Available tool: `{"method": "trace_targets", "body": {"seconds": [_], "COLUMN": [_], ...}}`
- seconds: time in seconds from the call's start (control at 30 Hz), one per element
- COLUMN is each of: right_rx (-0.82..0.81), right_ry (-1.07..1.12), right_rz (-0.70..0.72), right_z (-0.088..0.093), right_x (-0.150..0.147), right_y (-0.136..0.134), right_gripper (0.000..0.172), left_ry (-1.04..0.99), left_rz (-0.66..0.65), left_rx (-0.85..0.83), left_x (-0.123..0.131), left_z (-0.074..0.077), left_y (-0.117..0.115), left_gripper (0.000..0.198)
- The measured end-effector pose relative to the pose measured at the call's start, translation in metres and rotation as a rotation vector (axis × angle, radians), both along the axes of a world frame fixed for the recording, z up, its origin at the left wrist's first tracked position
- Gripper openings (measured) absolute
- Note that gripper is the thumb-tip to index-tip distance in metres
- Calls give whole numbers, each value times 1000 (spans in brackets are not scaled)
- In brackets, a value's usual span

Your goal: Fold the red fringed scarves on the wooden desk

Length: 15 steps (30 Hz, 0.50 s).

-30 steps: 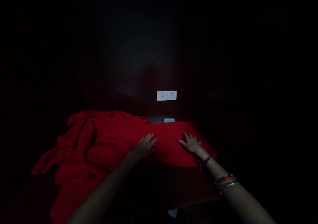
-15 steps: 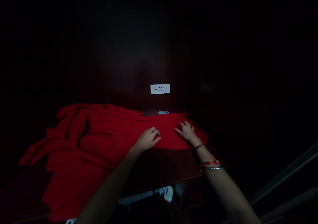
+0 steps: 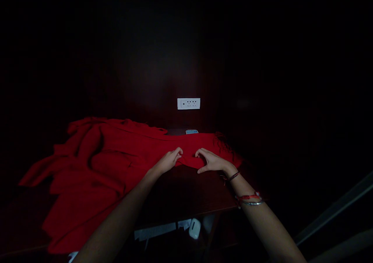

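Note:
A large red cloth lies rumpled across a dark wooden table, its fringed end at the right. My left hand pinches the cloth's near edge with fingers curled. A short way to the right, my right hand grips that same edge, thumb under and fingers over. The two hands are close together. Bracelets sit on my right wrist.
A white wall socket plate is on the dark wall behind. A small pale device lies at the table's back edge. Below the table's front edge are a white object and pale papers. The surroundings are very dark.
Both hands went from lying flat on the cloth to drawing together and gripping its near edge. The cloth's near edge has bunched between them.

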State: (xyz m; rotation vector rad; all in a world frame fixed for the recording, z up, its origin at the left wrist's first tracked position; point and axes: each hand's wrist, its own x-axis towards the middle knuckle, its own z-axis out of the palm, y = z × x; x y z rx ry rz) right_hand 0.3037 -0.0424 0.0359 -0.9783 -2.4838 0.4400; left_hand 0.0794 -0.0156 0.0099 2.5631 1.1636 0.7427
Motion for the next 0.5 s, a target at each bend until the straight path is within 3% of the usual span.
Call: {"method": "trace_targets", "body": {"seconds": [0.33,0.5], "right_rx": [182,233], "right_ry": [-141,-269], "right_rz": [-6,-118], "right_z": [-1,-4], "right_x": [-6,-15], "right_y": [-2,-4], "right_gripper": [33,39], "left_ry": [-10,14], "left_rz": [3,-39], "left_rx": [47,107], "left_x": [0,2], "left_z": [-6,-2], "left_y": [3,-6], "left_gripper": [17,17]}}
